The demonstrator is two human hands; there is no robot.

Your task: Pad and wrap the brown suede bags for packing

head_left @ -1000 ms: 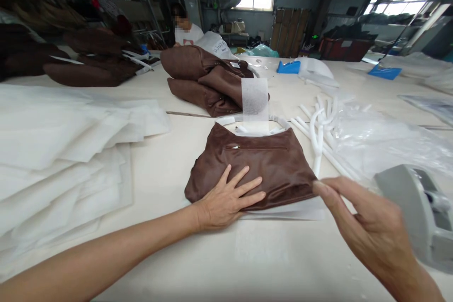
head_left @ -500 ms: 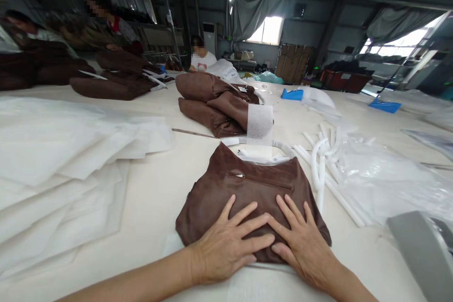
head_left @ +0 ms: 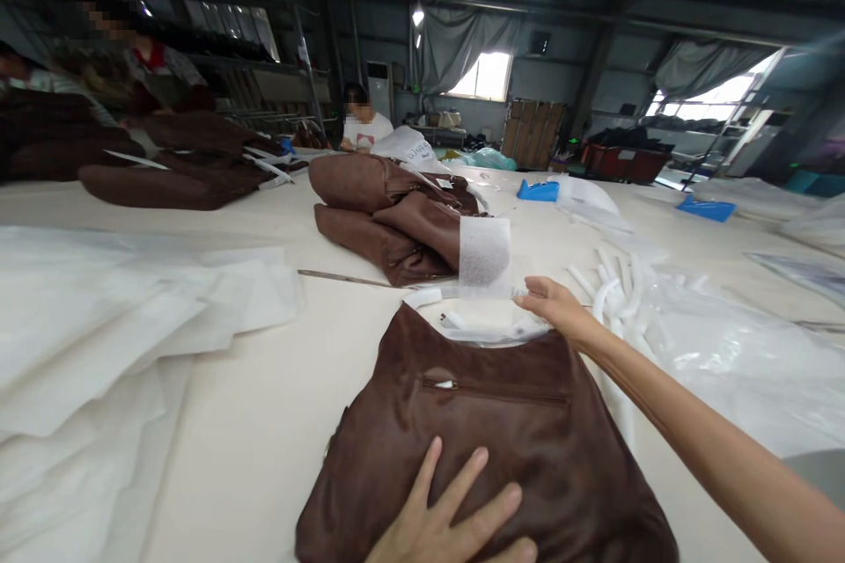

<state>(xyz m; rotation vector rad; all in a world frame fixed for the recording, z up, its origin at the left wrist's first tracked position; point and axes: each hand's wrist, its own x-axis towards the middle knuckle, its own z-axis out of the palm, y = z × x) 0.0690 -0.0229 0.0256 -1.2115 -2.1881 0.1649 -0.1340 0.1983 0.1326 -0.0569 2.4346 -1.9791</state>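
A brown leather handbag (head_left: 561,449) lies flat in front of me, its zipped pocket (head_left: 502,391) facing up. My left hand (head_left: 445,523) rests on the bag's lower part, fingers spread and palm down; the frame's bottom edge cuts it off. At the bag's top right, my right hand (head_left: 547,303) is closed round the white-wrapped handle (head_left: 426,297); its fingertips are partly hidden. A white tissue-like sheet (head_left: 485,255) stands up behind the opening.
More brown bags (head_left: 389,220) are piled just beyond. Thin white sheets (head_left: 132,308) lie stacked at left; white foam tubes (head_left: 611,295) and clear plastic bags (head_left: 726,343) lie at right. Blue tape dispensers (head_left: 538,191) stand farther back. Other people (head_left: 366,127) work across the table.
My right hand has left the bag's front and moved up and away to the handle. My left hand stays flat on the bag. The bag now appears nearer and larger.
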